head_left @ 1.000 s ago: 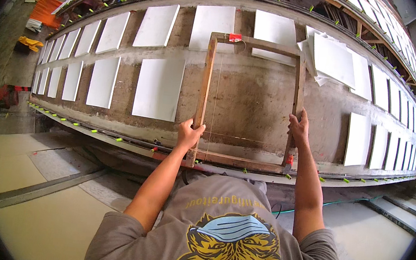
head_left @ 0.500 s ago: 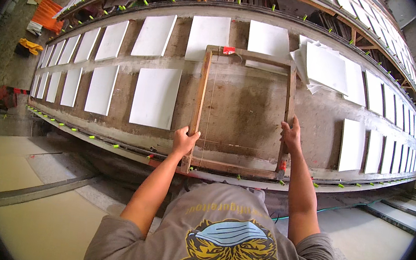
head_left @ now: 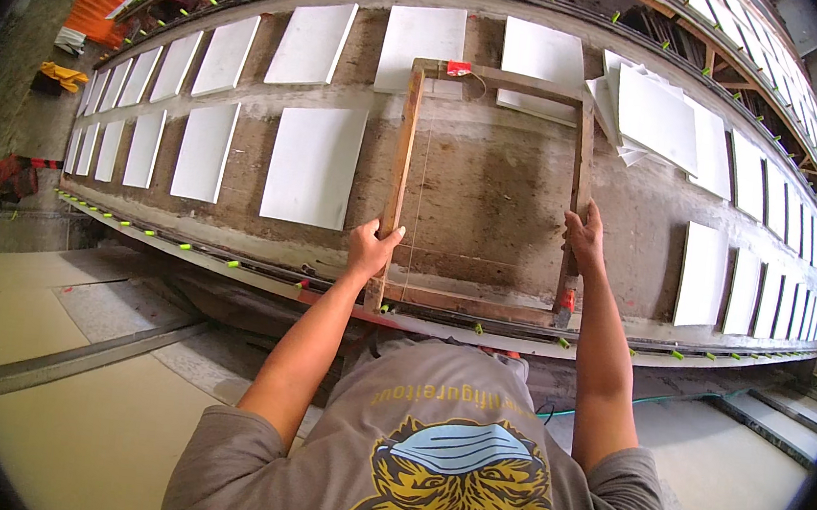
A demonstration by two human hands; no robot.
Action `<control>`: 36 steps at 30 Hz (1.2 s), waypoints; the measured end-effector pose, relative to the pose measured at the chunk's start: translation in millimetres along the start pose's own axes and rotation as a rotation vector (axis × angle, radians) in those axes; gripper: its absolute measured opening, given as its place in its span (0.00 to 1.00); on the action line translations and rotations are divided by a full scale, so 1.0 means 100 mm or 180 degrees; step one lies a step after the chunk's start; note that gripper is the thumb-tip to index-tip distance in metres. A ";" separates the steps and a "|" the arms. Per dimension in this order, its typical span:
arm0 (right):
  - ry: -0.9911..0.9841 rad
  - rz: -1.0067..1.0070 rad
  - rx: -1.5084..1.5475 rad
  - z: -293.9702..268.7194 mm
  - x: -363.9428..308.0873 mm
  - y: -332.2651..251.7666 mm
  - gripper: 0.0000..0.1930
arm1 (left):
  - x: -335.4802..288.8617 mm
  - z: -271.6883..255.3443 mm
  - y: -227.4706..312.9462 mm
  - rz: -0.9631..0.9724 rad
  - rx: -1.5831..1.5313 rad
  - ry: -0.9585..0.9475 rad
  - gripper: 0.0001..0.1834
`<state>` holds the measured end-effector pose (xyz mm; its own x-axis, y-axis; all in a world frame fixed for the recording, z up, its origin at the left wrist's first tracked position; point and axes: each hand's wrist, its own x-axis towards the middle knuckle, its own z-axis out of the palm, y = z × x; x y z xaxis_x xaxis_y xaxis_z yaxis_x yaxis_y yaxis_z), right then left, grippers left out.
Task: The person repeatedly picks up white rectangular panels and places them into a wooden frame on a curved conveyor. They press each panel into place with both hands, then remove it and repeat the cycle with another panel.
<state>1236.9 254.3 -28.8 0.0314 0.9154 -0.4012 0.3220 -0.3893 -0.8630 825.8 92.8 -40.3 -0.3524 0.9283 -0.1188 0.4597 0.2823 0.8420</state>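
Observation:
A rectangular wooden frame [head_left: 406,142] spans the middle of the long table in front of me. Its left bar is gripped by my left hand [head_left: 370,249], the thumb on top. My right hand [head_left: 585,238] is closed around the right bar, a little higher up. Red tape [head_left: 458,68] marks the far bar, and a red piece [head_left: 568,300] sits at the near right corner. A thin string [head_left: 423,178] runs down inside the left bar. The brown table surface shows through the frame; I cannot tell whether fine mesh spans it. The far bar overlaps two white panels.
White rectangular panels [head_left: 314,165] lie in two rows along the table [head_left: 630,203]. A messy stack of white sheets [head_left: 657,122] lies beyond the frame's right side. Small green pegs [head_left: 233,264] line the table's near edge. Another panel-covered table [head_left: 732,65] stands behind.
The view has shifted, so table, panels and frame all appear higher in the picture. Both hands keep their hold, and the frame has hardly moved against the table.

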 end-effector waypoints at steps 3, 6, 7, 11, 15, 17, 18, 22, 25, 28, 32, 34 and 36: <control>0.0031 -0.0278 -0.0082 0.00 0.16 0.21 0.31 | 0.00 0.04 -0.08 0.0057 0.0070 0.0071 0.22; 0.0091 -0.0674 -0.0045 0.02 0.21 0.38 0.31 | -0.04 0.01 0.03 -0.0108 0.0515 0.0022 0.23; 0.0114 -0.0794 -0.0020 0.03 0.20 0.40 0.31 | -0.05 0.00 0.07 -0.0209 0.0724 -0.0024 0.24; 0.0087 -0.0308 0.0031 0.02 0.15 0.37 0.31 | -0.06 0.05 -0.03 0.0415 0.1184 0.0426 0.27; 0.0801 -0.0783 -0.1521 0.01 0.04 0.38 0.32 | -0.06 0.08 -0.11 0.0268 0.0753 0.0150 0.26; 0.0943 -0.0783 -0.1926 0.01 -0.03 0.35 0.32 | -0.06 0.09 -0.17 0.0176 0.0841 0.0076 0.26; 0.0929 -0.0761 -0.1778 0.00 -0.03 0.36 0.31 | -0.05 0.11 -0.18 0.0335 0.0768 0.0170 0.26; 0.0905 -0.0870 -0.1586 0.00 -0.03 0.39 0.32 | -0.03 0.13 -0.24 0.0415 0.0726 0.0193 0.27; 0.0861 -0.0867 -0.1574 0.02 -0.07 0.37 0.33 | 0.02 0.06 -0.16 0.0268 0.1033 -0.0009 0.29; 0.0850 -0.0937 -0.1546 0.00 -0.06 0.41 0.33 | 0.16 0.01 -0.03 0.0327 0.1327 0.0020 0.40; 0.0819 -0.0855 -0.1498 0.01 -0.06 0.36 0.33 | 0.28 0.29 -0.14 0.0167 0.1438 0.0259 0.40; 0.0837 -0.0859 -0.1477 0.05 -0.08 0.38 0.33 | 0.27 0.30 -0.25 0.0178 0.1268 0.0137 0.39; 0.0873 -0.0877 -0.1525 0.03 -0.07 0.40 0.33 | 0.25 0.31 -0.28 0.0063 0.1078 0.0057 0.40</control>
<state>1247.2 232.4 -61.5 0.1081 0.9935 -0.0346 0.7403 -0.1037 -0.6642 829.6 115.2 -83.4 -0.3536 0.9308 -0.0923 0.7102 0.3313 0.6211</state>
